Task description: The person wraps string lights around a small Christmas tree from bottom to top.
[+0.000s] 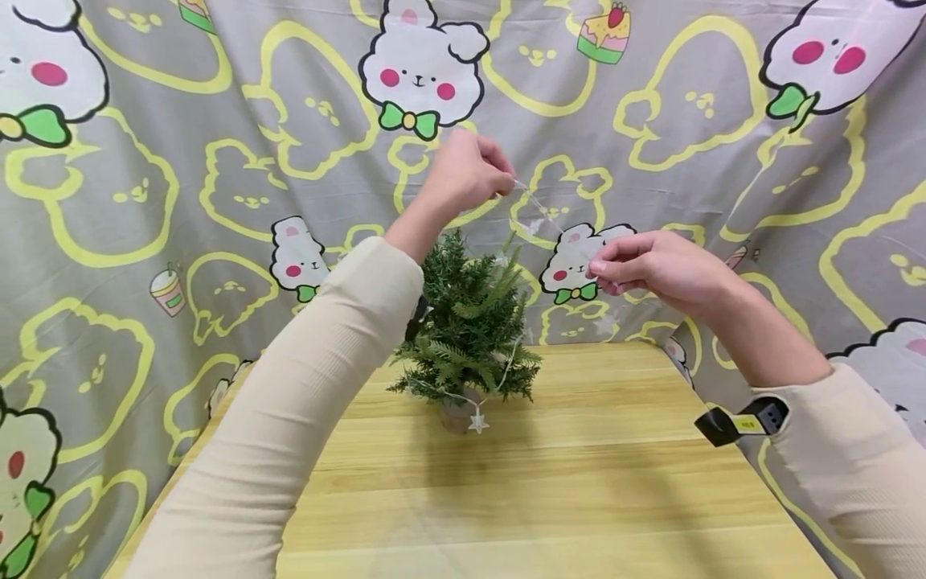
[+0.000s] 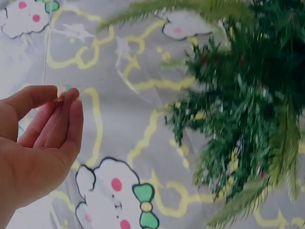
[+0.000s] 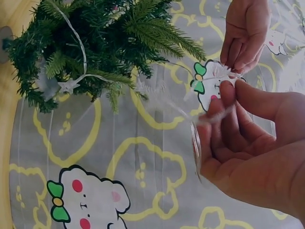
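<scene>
A small green artificial Christmas tree (image 1: 466, 322) stands in a pot (image 1: 457, 416) on the table. A clear star string light is partly wound round it; one star (image 1: 477, 423) hangs before the pot, and another star (image 3: 68, 86) shows against the branches in the right wrist view. My left hand (image 1: 473, 173), raised above the treetop, pinches the wire (image 1: 538, 205) between thumb and fingers. To the right of the tree, my right hand (image 1: 654, 269) pinches the string too. Between the hands the wire slants down to the right. Some hanging stars are blurred in the right wrist view.
The wooden table (image 1: 579, 482) extends in front of the tree and to both sides. Behind it hangs a grey curtain (image 1: 224, 201) printed with white bunnies and yellow outlines. A black strap with a yellow label (image 1: 745, 422) sits on my right wrist.
</scene>
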`<act>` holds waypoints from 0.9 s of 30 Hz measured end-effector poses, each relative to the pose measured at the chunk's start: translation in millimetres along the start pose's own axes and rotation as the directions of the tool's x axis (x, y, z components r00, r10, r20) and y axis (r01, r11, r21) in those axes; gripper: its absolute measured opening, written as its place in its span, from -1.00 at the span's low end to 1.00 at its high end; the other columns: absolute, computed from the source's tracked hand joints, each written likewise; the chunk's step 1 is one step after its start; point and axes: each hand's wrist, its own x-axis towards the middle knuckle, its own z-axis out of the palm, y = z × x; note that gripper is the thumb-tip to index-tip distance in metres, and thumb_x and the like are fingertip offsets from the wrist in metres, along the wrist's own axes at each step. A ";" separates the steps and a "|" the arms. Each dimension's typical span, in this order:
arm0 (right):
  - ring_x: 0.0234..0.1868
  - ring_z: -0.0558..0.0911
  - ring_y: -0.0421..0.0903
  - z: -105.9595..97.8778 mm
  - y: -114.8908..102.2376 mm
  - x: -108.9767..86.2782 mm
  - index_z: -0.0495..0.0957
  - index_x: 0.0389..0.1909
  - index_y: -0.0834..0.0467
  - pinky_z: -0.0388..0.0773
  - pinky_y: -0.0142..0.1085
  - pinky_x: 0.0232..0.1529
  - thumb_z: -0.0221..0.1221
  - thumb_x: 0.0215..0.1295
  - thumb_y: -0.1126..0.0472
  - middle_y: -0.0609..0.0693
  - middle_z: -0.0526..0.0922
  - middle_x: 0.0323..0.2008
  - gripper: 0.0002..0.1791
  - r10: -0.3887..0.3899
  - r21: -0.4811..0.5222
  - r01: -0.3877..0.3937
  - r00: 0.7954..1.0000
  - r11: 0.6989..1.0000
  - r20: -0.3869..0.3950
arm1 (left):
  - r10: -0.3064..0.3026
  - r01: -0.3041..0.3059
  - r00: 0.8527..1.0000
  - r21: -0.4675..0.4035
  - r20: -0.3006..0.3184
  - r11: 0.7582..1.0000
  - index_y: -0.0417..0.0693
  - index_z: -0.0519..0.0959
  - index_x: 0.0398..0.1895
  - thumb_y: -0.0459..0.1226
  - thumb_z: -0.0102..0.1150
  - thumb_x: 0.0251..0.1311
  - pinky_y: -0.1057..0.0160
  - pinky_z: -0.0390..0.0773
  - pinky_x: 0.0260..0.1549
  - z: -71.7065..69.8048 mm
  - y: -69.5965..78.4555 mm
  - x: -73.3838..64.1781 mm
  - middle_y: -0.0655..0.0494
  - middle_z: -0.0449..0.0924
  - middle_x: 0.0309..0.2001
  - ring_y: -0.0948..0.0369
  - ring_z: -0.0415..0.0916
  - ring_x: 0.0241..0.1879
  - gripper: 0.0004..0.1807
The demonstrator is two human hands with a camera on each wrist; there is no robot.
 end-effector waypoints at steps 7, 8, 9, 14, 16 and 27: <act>-0.21 0.57 -0.02 4.1 -2.6 3.4 0.69 -0.12 0.18 0.59 -0.25 -0.10 0.23 0.43 0.20 -0.05 0.64 -0.28 -0.84 0.019 -0.015 -0.018 0.997 1.000 0.075 | -0.086 0.084 0.994 -0.024 -0.068 0.996 0.04 0.72 -0.32 -0.35 0.21 0.19 0.35 0.48 -0.33 -14.4 -10.1 8.4 0.22 0.67 -0.38 0.29 0.56 -0.35 -0.87; -0.23 0.57 -0.04 5.0 -2.7 4.1 0.70 -0.12 0.18 0.59 -0.25 -0.10 0.23 0.43 0.20 -0.05 0.64 -0.28 -0.85 0.016 -0.010 -0.015 0.996 1.000 0.083 | -0.099 0.095 0.993 -0.066 -0.062 0.993 0.02 0.72 -0.31 -0.35 0.22 0.19 0.37 0.51 -0.30 -15.3 -12.6 8.9 0.21 0.68 -0.36 0.29 0.58 -0.35 -0.87; -0.24 0.58 -0.05 6.2 -3.1 4.6 0.71 -0.13 0.17 0.60 -0.25 -0.11 0.24 0.42 0.20 -0.06 0.64 -0.29 -0.85 0.013 -0.005 -0.012 0.996 1.000 0.090 | -0.116 0.109 0.992 -0.131 -0.050 0.985 -0.02 0.72 -0.30 -0.37 0.24 0.21 0.38 0.56 -0.26 -15.9 -15.1 9.2 0.20 0.69 -0.35 0.29 0.59 -0.34 -0.89; -0.20 0.62 -0.07 10.2 -3.4 7.1 0.70 -0.13 0.17 0.62 -0.25 -0.07 0.26 0.40 0.21 -0.08 0.66 -0.25 -0.86 -0.009 0.001 0.009 0.988 1.000 0.151 | -0.176 0.172 0.984 -0.482 0.038 0.859 -0.21 0.70 -0.27 -0.45 0.26 0.27 0.30 0.68 -0.03 -16.9 -26.5 11.4 0.04 0.75 -0.26 0.21 0.71 -0.26 -0.94; -0.19 0.63 -0.08 10.9 -3.1 7.9 0.70 -0.12 0.17 0.63 -0.26 -0.07 0.26 0.40 0.23 -0.09 0.66 -0.24 -0.86 -0.010 0.009 0.009 0.985 1.000 0.170 | -0.184 0.180 0.982 -0.518 0.044 0.836 -0.21 0.69 -0.29 -0.46 0.26 0.27 0.29 0.68 -0.02 -17.0 -29.8 13.2 0.03 0.75 -0.27 0.19 0.73 -0.23 -0.95; -0.15 0.63 -0.04 19.6 -6.4 11.9 0.63 -0.06 0.30 0.61 -0.22 0.00 0.26 0.36 0.29 0.01 0.65 -0.17 -0.79 -0.003 0.021 -0.003 0.964 1.000 0.264 | -0.185 0.228 0.973 -0.444 0.138 0.867 -0.17 0.65 -0.23 -0.42 0.23 0.33 0.34 0.65 0.03 -12.9 -55.7 17.4 -0.07 0.77 -0.07 0.11 0.72 0.04 -0.96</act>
